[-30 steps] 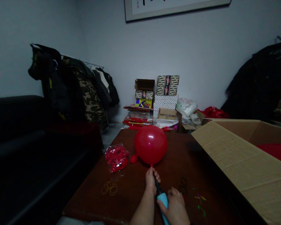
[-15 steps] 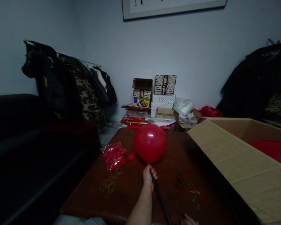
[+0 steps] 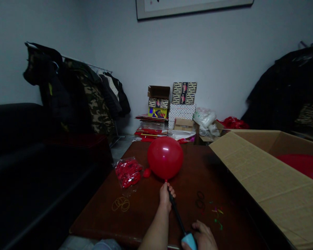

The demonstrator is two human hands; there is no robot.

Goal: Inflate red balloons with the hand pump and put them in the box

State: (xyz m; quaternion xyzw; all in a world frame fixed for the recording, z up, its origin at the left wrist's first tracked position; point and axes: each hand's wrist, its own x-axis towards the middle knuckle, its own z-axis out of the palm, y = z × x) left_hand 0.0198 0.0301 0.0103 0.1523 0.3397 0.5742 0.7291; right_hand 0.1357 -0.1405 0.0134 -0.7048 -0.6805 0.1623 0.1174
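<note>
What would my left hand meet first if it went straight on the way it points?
Probably the red balloon, just beyond the left hand, though depth is hard to judge.

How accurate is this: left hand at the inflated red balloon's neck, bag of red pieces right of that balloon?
Not quite: the head view shows the bag left of the inflated red balloon. The left hand is at that balloon's neck.

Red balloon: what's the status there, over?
Left hand gripping pump just below balloon. Right hand on pump's blue part. Balloon round, inflated. Bag, yellow bands off left, touching neither hand.
</note>
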